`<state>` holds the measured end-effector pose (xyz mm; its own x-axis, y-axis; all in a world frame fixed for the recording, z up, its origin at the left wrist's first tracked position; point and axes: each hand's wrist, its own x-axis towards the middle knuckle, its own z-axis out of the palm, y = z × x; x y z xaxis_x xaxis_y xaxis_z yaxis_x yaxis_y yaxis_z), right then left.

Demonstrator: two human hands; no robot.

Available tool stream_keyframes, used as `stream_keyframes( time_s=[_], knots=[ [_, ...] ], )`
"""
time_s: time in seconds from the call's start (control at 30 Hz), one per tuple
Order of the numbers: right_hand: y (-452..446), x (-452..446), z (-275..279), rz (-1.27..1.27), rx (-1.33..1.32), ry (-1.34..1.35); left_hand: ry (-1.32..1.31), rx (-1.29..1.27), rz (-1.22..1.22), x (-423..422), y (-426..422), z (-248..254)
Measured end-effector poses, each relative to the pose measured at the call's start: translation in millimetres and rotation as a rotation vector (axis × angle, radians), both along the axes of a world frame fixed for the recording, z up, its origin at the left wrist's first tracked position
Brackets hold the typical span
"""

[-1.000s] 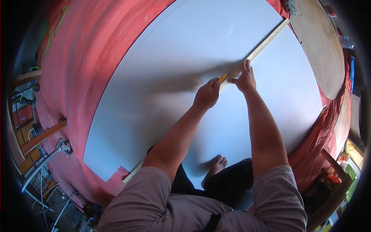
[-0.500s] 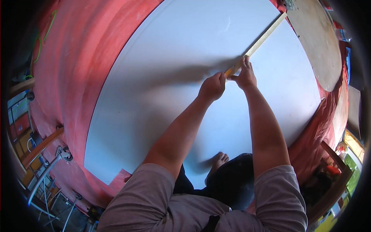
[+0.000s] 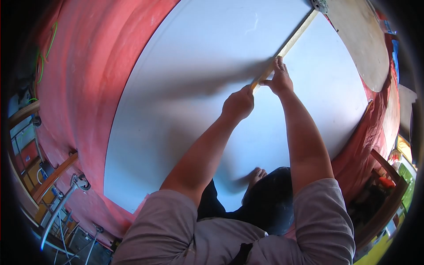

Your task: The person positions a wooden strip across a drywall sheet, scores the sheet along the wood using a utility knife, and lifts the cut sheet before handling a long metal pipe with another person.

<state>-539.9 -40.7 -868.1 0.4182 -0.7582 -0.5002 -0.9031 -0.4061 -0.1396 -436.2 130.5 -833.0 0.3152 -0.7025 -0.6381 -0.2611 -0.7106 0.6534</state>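
A long pale wooden strip (image 3: 298, 35) lies slantwise across a large white-blue panel (image 3: 194, 57). My left hand (image 3: 239, 104) is closed around the strip's near end. A small yellow-orange bit (image 3: 254, 85) shows beside its thumb; I cannot tell what it is. Further up, my right hand (image 3: 280, 79) lies against the strip with fingers stretched along it and the thumb spread towards the left hand. A bare foot (image 3: 257, 175) rests on the panel below, partly hidden by the dark-clad knee.
Red sheeting (image 3: 95, 88) spreads left of the panel and shows again at right. A pale rounded board (image 3: 360, 44) lies at upper right, near a grey speckled object (image 3: 319, 5) at the strip's far end. A metal frame with casters (image 3: 79, 181) stands at lower left.
The view has shifted a little. My left hand has moved slightly down and left, widening the gap to my right hand, which stays on the strip.
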Motion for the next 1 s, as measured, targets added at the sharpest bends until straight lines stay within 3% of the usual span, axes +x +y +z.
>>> stream_keyframes(
  time_s=[0.33, 0.5, 0.67, 0.77, 1.0],
  knots=[
    [-2, 0, -1, 0.012, -0.004, -0.023, -0.128, -0.030, -0.014, -5, 160, -4],
    [5, -4, 0, 0.013, -0.003, -0.031, -0.030, 0.202, -0.042, 9, 210, 32],
    [-1, -1, 0, 0.019, -0.006, -0.026, 0.011, 0.067, 0.093, 25, 152, 68],
    [0, 1, 2, -0.001, 0.006, 0.015, -0.052, -0.175, 0.110, 17, 75, 32],
    [0, 2, 6, -0.015, 0.025, 0.035, -0.024, -0.236, 0.122, 5, -23, -15]
  ],
)
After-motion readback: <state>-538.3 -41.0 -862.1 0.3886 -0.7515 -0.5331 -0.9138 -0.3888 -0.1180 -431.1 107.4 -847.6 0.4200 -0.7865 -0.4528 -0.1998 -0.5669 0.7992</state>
